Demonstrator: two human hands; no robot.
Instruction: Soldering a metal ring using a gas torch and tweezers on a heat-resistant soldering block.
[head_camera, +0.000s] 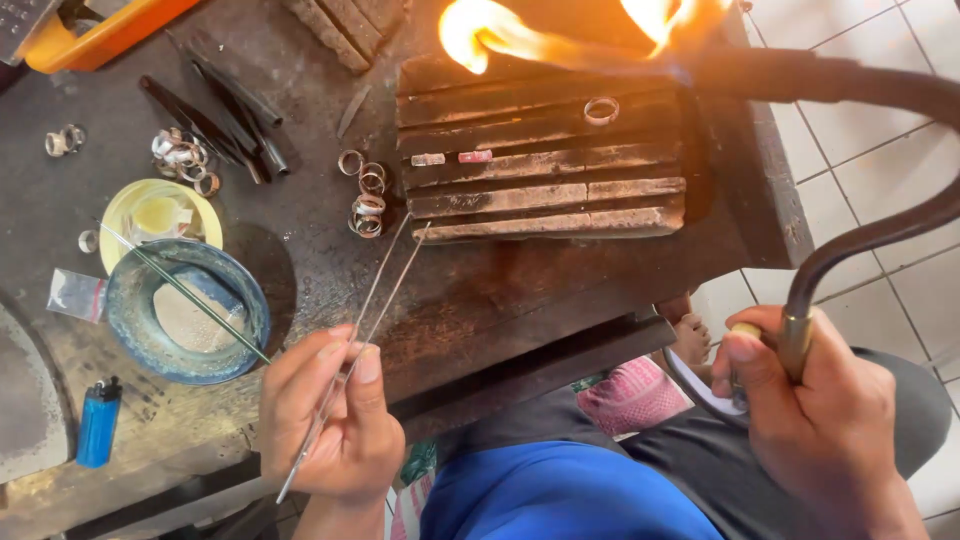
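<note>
**Tweezers aimed at block, torch lit**

Left hand (335, 420): grip closed on long thin tweezers (365, 320), pinched between thumb and fingertips. Long axis runs from lower left, below the hand, up and right; the two tips spread apart and point at the lower left corner of the ridged soldering block (545, 190) on the worktop (300, 270). Tips lie just short of the block.

Right hand (815, 420): grip closed around the brass-collared torch handle (795, 340). Its dark tube arcs up and left; flame (480, 35) blows leftward over the block's far edge. Nozzle hard to make out in the glare.

On the block: one ring (601, 110), two small pieces. Flame top cut off by frame.
</note>
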